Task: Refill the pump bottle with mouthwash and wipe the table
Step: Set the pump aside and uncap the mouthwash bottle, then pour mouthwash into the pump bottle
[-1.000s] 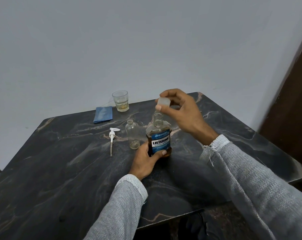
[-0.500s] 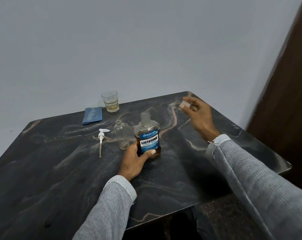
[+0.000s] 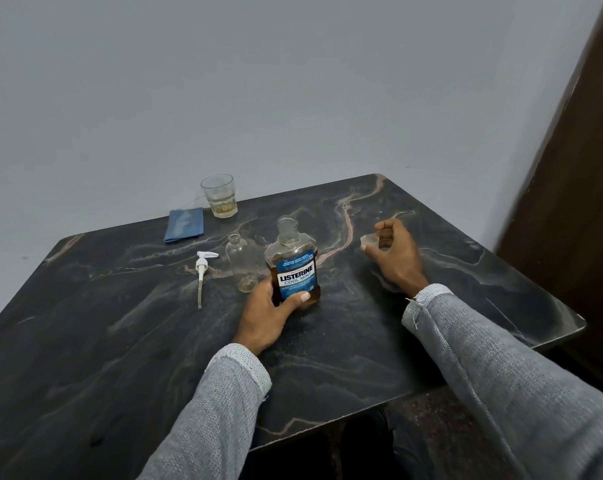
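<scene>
The mouthwash bottle (image 3: 294, 268) stands upright near the middle of the dark marbled worktop (image 3: 120, 341), its neck open and uncapped, amber liquid filling the lower body behind a blue label. The left hand (image 3: 270, 311) grips it low from 7 o'clock, thumb pressed across the front of the label and fingers wrapped behind. At 3 o'clock from the bottle, well apart, the right hand (image 3: 395, 258) rests near the worktop with its fingers curled, pinching the clear cap (image 3: 371, 240) between thumb and fingertips.

Just beside the bottle at 10 o'clock stands the empty pump bottle (image 3: 241, 263) (clear, with no top on it). The white pump head (image 3: 202, 271) lies flat at 9 o'clock from that, its tube trailing toward the near edge. Farther back, at 11 o'clock, a folded blue cloth (image 3: 185, 224) lies by the wall, and a drinking glass (image 3: 219, 196) with a little yellowish liquid stands just to its right. Both sleeves (image 3: 223, 403) are grey knit.
</scene>
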`<state>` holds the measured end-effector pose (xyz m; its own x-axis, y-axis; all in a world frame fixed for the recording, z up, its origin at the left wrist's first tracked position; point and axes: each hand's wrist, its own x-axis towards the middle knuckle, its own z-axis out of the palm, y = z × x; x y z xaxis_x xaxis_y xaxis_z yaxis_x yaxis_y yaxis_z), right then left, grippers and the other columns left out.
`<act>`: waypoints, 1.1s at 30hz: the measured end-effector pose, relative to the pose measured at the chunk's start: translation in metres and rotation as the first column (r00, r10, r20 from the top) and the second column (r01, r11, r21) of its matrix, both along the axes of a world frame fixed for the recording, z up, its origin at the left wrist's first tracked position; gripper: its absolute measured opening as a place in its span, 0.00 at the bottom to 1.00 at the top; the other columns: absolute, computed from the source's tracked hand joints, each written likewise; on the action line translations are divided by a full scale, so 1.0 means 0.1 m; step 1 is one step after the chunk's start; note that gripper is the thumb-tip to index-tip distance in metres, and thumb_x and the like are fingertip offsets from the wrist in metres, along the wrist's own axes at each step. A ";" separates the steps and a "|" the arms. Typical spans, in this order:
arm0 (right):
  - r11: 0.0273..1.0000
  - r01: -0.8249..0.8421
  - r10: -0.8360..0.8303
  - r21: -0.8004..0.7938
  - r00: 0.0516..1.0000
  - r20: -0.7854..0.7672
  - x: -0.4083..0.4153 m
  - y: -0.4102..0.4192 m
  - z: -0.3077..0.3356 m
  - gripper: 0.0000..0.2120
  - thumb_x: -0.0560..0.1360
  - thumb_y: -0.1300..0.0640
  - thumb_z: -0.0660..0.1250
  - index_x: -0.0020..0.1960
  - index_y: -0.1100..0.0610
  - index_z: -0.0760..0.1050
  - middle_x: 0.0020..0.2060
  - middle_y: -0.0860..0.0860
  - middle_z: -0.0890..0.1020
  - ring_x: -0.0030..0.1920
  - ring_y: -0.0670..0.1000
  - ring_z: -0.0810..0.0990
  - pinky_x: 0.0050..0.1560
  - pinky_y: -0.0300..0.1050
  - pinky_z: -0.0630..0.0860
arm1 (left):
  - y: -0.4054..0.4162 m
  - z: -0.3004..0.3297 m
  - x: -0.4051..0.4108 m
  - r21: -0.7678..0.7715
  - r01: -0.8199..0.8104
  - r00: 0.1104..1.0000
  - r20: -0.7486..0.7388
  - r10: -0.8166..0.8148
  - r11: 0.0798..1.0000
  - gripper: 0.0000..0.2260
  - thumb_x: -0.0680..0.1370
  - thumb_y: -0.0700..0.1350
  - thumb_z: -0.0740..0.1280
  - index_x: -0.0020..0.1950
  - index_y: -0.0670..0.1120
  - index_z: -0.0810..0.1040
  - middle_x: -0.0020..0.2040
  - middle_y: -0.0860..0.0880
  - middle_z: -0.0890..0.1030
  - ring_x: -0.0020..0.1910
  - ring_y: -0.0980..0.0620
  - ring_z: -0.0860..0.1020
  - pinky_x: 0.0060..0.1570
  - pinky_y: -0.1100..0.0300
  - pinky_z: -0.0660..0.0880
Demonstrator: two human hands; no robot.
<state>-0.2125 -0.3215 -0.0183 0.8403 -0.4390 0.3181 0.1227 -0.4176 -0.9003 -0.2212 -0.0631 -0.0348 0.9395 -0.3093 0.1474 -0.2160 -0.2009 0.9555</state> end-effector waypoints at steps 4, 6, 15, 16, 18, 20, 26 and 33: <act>1.000 0.010 -0.011 -0.018 0.999 -0.037 -0.01 -0.03 -0.09 0.15 0.74 0.59 0.71 0.58 0.56 0.70 0.48 0.50 0.78 0.44 0.46 0.78 0.32 0.30 0.75 | 0.01 -0.01 0.01 -0.009 0.005 1.000 -0.004 -0.005 1.000 0.19 0.73 0.44 0.74 0.61 0.54 0.74 0.59 0.55 0.81 0.58 0.59 0.79 0.58 0.61 0.75; 1.000 0.019 -0.021 -0.025 0.998 -0.062 -0.01 -0.05 -0.12 0.15 0.74 0.59 0.71 0.58 0.55 0.70 0.48 0.49 0.78 0.45 0.45 0.78 0.32 0.29 0.74 | 0.00 -0.01 0.01 0.001 0.002 1.000 -0.003 -0.002 1.000 0.20 0.73 0.45 0.74 0.63 0.52 0.74 0.59 0.55 0.81 0.59 0.59 0.79 0.59 0.60 0.74; 0.997 -0.004 -0.005 -0.077 0.993 -0.121 -0.03 -0.04 -0.14 0.22 0.72 0.56 0.74 0.62 0.54 0.70 0.53 0.49 0.79 0.52 0.48 0.79 0.45 0.35 0.75 | 0.00 0.01 0.00 0.014 -0.003 1.000 -0.007 0.003 1.000 0.18 0.72 0.45 0.74 0.56 0.58 0.73 0.54 0.61 0.80 0.55 0.64 0.78 0.53 0.67 0.74; 0.994 0.003 -0.017 -0.108 0.992 -0.128 -0.05 -0.04 -0.13 0.23 0.71 0.55 0.74 0.63 0.54 0.69 0.55 0.49 0.77 0.54 0.49 0.78 0.50 0.38 0.76 | 0.00 0.01 0.00 0.012 -0.003 1.000 -0.011 0.003 1.000 0.18 0.72 0.45 0.74 0.58 0.57 0.73 0.55 0.59 0.80 0.56 0.62 0.78 0.55 0.65 0.74; 0.987 0.028 -0.047 -0.160 0.992 -0.117 -0.11 0.00 -0.10 0.24 0.72 0.53 0.73 0.65 0.55 0.69 0.60 0.51 0.73 0.58 0.49 0.74 0.57 0.42 0.73 | 0.01 0.02 0.00 0.010 0.004 1.000 -0.017 -0.003 1.000 0.19 0.72 0.44 0.74 0.60 0.55 0.73 0.57 0.57 0.80 0.57 0.60 0.78 0.57 0.62 0.74; 0.980 0.042 -0.057 -0.192 0.996 -0.070 -0.19 0.05 -0.06 0.22 0.73 0.53 0.71 0.64 0.55 0.69 0.62 0.52 0.71 0.61 0.49 0.72 0.59 0.40 0.68 | 0.02 0.03 -0.01 0.006 0.015 1.000 -0.023 -0.014 1.000 0.19 0.72 0.45 0.74 0.60 0.55 0.73 0.57 0.57 0.80 0.57 0.60 0.78 0.58 0.62 0.74; 0.969 -0.075 0.074 -0.233 0.997 -0.015 -0.44 0.33 0.10 0.21 0.73 0.53 0.72 0.63 0.49 0.71 0.59 0.45 0.71 0.59 0.44 0.71 0.58 0.38 0.67 | 0.08 0.11 -0.02 0.023 0.081 0.996 -0.041 -0.080 0.996 0.22 0.69 0.45 0.77 0.58 0.57 0.73 0.54 0.60 0.80 0.54 0.64 0.78 0.52 0.69 0.75; 0.897 -0.427 0.410 -0.116 0.900 -0.145 -0.47 0.70 0.26 0.36 0.69 0.47 0.75 0.72 0.48 0.62 0.66 0.45 0.70 0.66 0.43 0.69 0.60 0.34 0.66 | 0.49 0.13 -0.11 -0.048 0.155 0.980 -0.115 -0.160 0.987 0.31 0.67 0.48 0.77 0.68 0.51 0.71 0.63 0.55 0.78 0.62 0.60 0.76 0.61 0.64 0.73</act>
<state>-0.2599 -0.2516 0.0076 0.9703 0.0038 0.2419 0.2148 -0.4735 -0.8542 -0.2318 -0.0145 -0.0218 0.8910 -0.4509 0.0527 -0.1267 -0.1356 0.9826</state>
